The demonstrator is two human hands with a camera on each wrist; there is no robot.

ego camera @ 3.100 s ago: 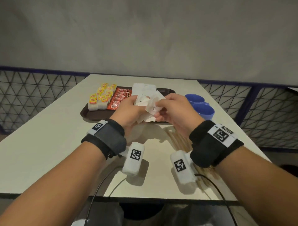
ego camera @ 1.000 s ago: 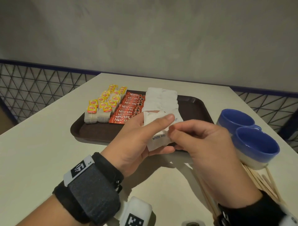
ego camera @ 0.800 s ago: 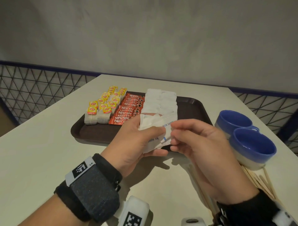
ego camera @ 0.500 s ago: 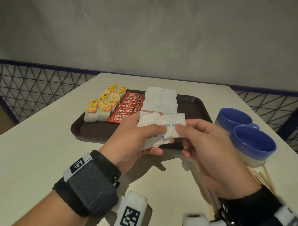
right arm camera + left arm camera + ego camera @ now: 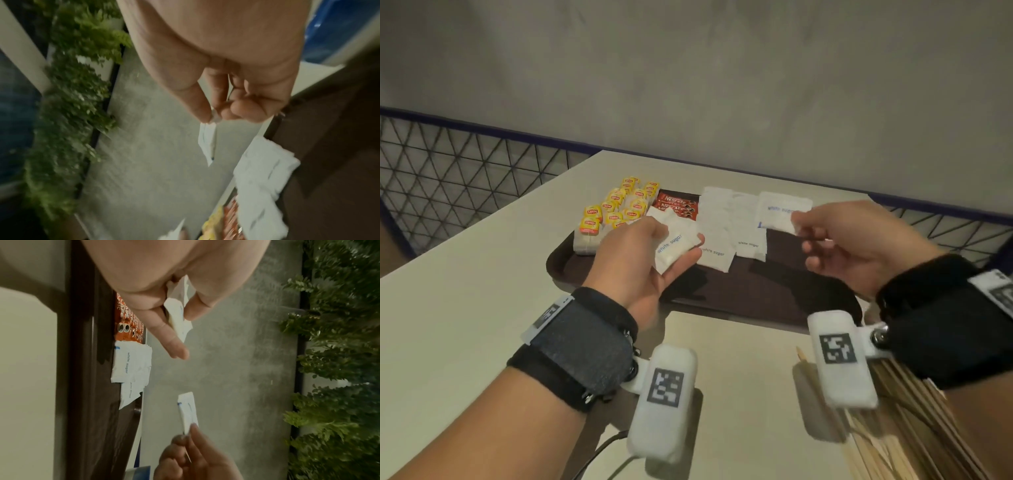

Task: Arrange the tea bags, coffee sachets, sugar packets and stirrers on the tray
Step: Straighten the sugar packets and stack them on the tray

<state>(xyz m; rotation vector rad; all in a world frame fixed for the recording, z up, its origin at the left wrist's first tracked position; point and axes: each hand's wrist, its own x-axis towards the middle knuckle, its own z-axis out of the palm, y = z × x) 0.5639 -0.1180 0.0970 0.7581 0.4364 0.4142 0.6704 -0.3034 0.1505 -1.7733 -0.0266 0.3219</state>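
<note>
**Now: one sugar packet lifted clear**

Head: right hand [image 5: 859, 246] pinches a sugar packet [image 5: 779, 214] at two o'clock over the tray [image 5: 774, 294].
Left wrist: left hand [image 5: 164, 288] clamps a packet bundle [image 5: 177, 313].
Right wrist: the corner pinch may slip.

"white sugar" on sugar packets [image 5: 717, 233]; "Lipton" on tea bag tags [image 5: 593, 211]; "NESCAFE" on coffee sachets [image 5: 676, 202].

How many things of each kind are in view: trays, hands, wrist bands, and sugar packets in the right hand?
Tray: 1
Hands: 2, left hand and right hand
Wrist bands: 2
Sugar packet in the right hand: 1
Total: 6
</note>
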